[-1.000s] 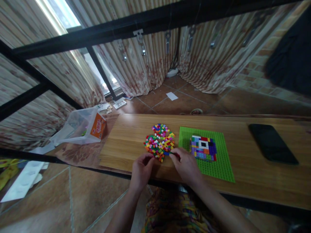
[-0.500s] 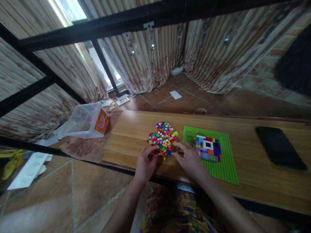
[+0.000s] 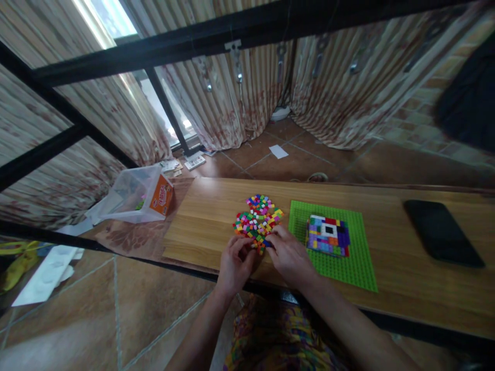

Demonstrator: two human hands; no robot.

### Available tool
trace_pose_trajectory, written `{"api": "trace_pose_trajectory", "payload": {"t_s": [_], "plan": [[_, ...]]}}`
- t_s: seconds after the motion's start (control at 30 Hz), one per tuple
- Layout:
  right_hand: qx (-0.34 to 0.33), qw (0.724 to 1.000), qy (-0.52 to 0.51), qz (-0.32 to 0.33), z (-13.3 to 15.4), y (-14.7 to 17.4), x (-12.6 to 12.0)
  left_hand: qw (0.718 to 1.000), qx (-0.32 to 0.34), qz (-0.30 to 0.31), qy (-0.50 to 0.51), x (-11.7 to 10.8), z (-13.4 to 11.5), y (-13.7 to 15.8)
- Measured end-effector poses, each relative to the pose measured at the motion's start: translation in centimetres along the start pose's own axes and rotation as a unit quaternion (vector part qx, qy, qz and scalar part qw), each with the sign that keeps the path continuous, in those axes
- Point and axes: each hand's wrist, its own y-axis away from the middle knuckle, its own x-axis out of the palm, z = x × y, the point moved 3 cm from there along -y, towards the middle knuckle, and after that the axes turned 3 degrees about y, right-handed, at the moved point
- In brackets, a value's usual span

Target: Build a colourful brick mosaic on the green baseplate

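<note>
A pile of small multicoloured toy bricks (image 3: pixel 258 219) lies on the wooden table. My left hand (image 3: pixel 235 263) is at the pile's near left edge, thumb and fingers curled into a pinch; whatever sits between them is too small to make out. From the right, my right hand (image 3: pixel 288 256) reaches into the near side of the pile, its fingertips pinched close to a dark blue brick. To the right is a green baseplate (image 3: pixel 358 252), bearing a built block of colourful bricks (image 3: pixel 328 235) with a white and black square on top.
A black phone (image 3: pixel 443 233) lies at the table's right. Beyond the table's left end, a clear plastic box (image 3: pixel 133 193) with an orange label rests on its side, a few bricks inside. A dark metal bar (image 3: pixel 162 49) crosses above, before striped curtains (image 3: pixel 240 103).
My right hand has moved left, closer to my left hand, at the near side of the pile. My left hand has shifted slightly right. The view has turned a little.
</note>
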Motion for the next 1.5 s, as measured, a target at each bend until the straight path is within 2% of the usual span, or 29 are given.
{"api": "trace_pose_trajectory", "payload": {"t_s": [0.2, 0.37, 0.5, 0.63, 0.77, 0.9, 1.07, 1.3, 1.5], "plan": [[0.006, 1.000, 0.009, -0.018, 0.3, 0.3, 0.7, 1.000, 0.002, 0.002, -0.015, -0.2, -0.1, -0.3], [0.041, 0.993, -0.072, -0.085, 0.3, 1.2, -1.0, 0.999, 0.014, -0.023, -0.029, -0.6, -0.2, -0.4], [0.086, 0.969, -0.204, -0.109, -1.1, 4.2, -2.8, 0.999, 0.033, -0.008, -0.013, 0.2, -1.8, -0.3], [0.167, 0.934, -0.279, -0.149, -4.5, 8.2, -4.0, 0.997, 0.048, 0.056, 0.002, 3.0, -4.3, -0.1], [0.228, 0.907, -0.269, -0.231, -8.6, 11.0, -5.5, 0.990, 0.056, 0.128, 0.013, 6.3, -5.9, 0.3], [0.254, 0.895, -0.250, -0.269, -10.9, 11.7, -6.7, 0.983, 0.062, 0.174, 0.008, 8.5, -6.7, 0.4], [0.268, 0.891, -0.205, -0.303, -11.0, 11.1, -6.6, 0.982, 0.056, 0.181, 0.010, 9.4, -7.4, 0.4], [0.234, 0.911, -0.121, -0.317, -9.7, 10.0, -5.6, 0.976, 0.035, 0.215, 0.024, 10.8, -7.7, 0.9], [0.229, 0.910, -0.161, -0.306, -10.1, 9.6, -5.2, 0.971, 0.052, 0.231, 0.027, 11.7, -7.5, 0.8]]}}
